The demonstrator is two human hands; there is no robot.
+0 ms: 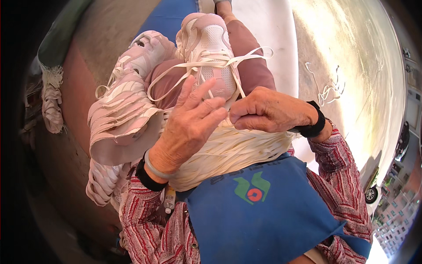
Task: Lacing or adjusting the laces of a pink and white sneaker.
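Note:
A pale pink and white sneaker upper (215,48) lies on my lap, with a cream shoelace (193,64) threaded through its eyelets and its loose loops hanging to both sides. My left hand (191,121) is just below it, fingers apart and partly bent, with nothing visibly held. Beside it my right hand (272,111) is closed in a fist at the shoe's lower edge, close to a hanging lace. Whatever its fingers may hold is hidden. Under both hands spreads a thick bundle of cream laces (228,152).
Several pink and white shoe uppers (125,105) are stacked at my left. A blue apron (259,211) covers my front, and a small bottle (169,200) is by my left forearm. Loose laces (329,88) lie on the floor at right. More uppers (52,105) hang far left.

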